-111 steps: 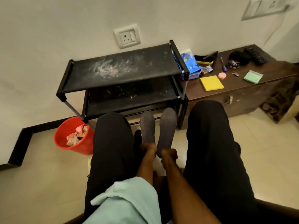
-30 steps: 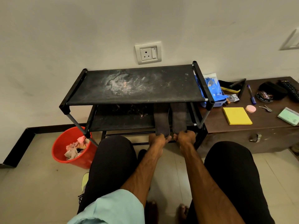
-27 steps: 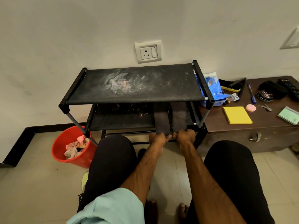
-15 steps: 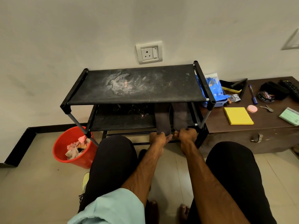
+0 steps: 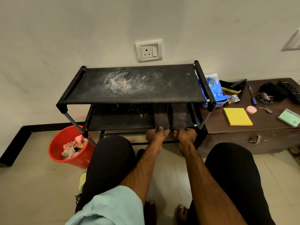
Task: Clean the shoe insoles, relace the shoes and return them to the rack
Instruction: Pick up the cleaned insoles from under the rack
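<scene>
Now the two insoles lie flat on the lower shelf (image 5: 120, 119) of the rack (image 5: 134, 85), whereas a few seconds ago they were held upright between the person's knees, well short of it. Over the last second almost nothing has shifted. The left hand (image 5: 156, 135) pinches the heel of the left insole (image 5: 160, 117), with the thumb on top and the fingers curled beneath. The right hand (image 5: 185, 135) grips the heel of the right insole (image 5: 179, 116) the same way. This looks like the end of a placing move, with only the letting go left. It suggests the cleaned insoles are being parked, perhaps to air, while the shoes are dealt with. No shoe stands on the rack, and a pale shoe (image 5: 82, 181) with a loose dark lace shows on the floor by the left leg, so relacing and returning appear still ahead. The insoles are dark grey, matte and thin, and they lie side by side with a narrow gap on the shelf's right half. Their toes are hidden under the dusty top shelf (image 5: 146, 95), and their heels sit at the front edge.
</scene>
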